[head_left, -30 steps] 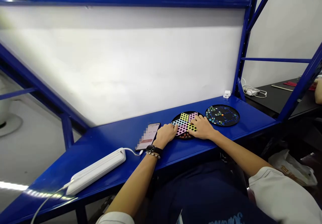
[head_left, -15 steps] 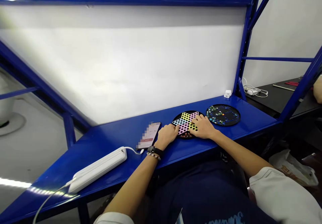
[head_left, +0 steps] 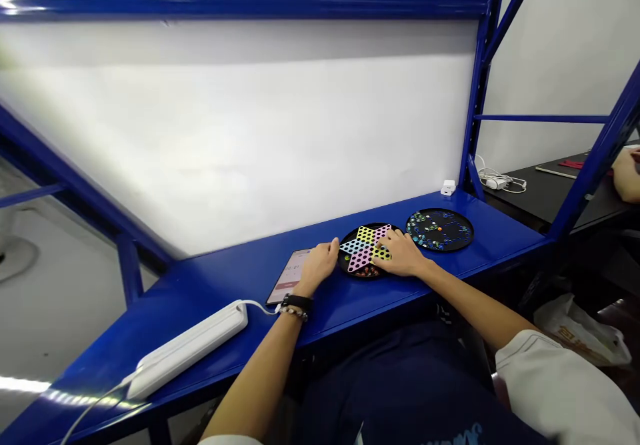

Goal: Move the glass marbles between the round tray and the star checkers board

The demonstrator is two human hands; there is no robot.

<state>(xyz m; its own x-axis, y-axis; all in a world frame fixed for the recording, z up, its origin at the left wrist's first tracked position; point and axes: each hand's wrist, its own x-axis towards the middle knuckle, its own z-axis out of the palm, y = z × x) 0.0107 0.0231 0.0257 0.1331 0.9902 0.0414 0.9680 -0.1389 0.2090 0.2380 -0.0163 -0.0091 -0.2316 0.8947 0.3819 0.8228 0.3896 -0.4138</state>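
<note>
A star-shaped Chinese checkers board (head_left: 361,248), pink, yellow and light blue with rows of holes, lies over a round black tray (head_left: 345,269). Red marbles (head_left: 367,271) show in the tray beneath its lower edge, and a green marble (head_left: 347,257) shows at the left. My right hand (head_left: 401,254) grips the board's right side, with fingers bent over its points. My left hand (head_left: 320,265) is just left of the tray, off the board, its fingers loosely extended and partly hidden from view. No object shows in it.
A second round black tray (head_left: 453,235) with marbles stands to the right. By my left wrist lies a phone (head_left: 289,276) on a cable, near a white power strip (head_left: 190,348). A white charger (head_left: 448,187) sits by the blue post. Another person's hand (head_left: 627,175) shows far right.
My left hand has let go of the board's left side and drawn back leftward, uncovering the blue point and a green marble. My right hand stays on the board.
</note>
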